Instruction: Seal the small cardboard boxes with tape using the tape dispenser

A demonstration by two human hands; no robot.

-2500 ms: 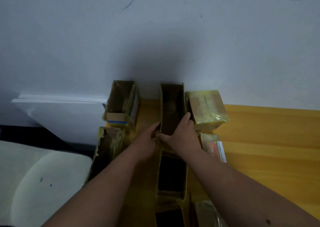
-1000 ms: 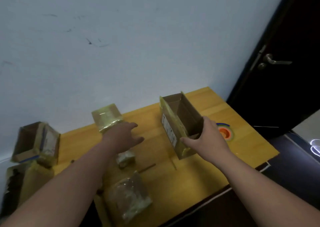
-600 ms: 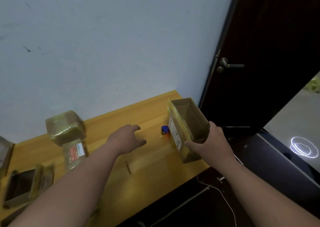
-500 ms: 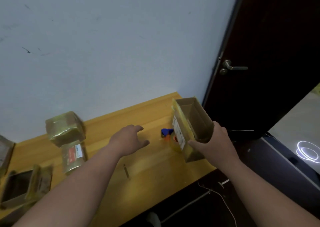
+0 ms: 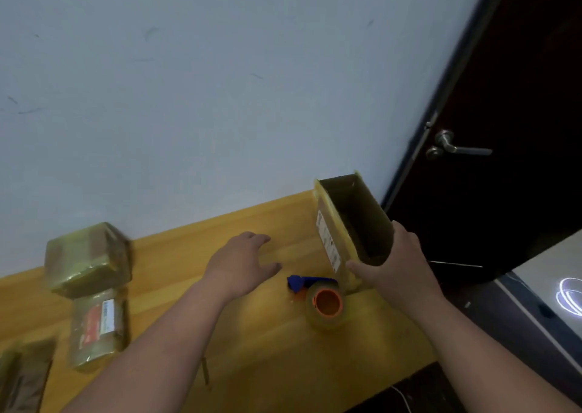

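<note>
My right hand (image 5: 397, 266) grips the near end of an open, long cardboard box (image 5: 349, 220) at the right end of the wooden table (image 5: 267, 349); the box is tilted with its opening facing up. Just left of that hand lies the tape dispenser (image 5: 318, 299), a blue handle with a clear tape roll on an orange core. My left hand (image 5: 242, 263) hovers palm down over the table, fingers relaxed, left of the dispenser and holding nothing.
Two taped boxes sit at the left: one by the wall (image 5: 86, 258) and a flatter one with a red label (image 5: 96, 326). Part of another box (image 5: 22, 378) shows at the left edge. A dark door with a lever handle (image 5: 456, 148) stands right of the table.
My right hand carried the open box from the left group to the table's right end as my view swung right. The tape dispenser has come fully into sight below the box.
</note>
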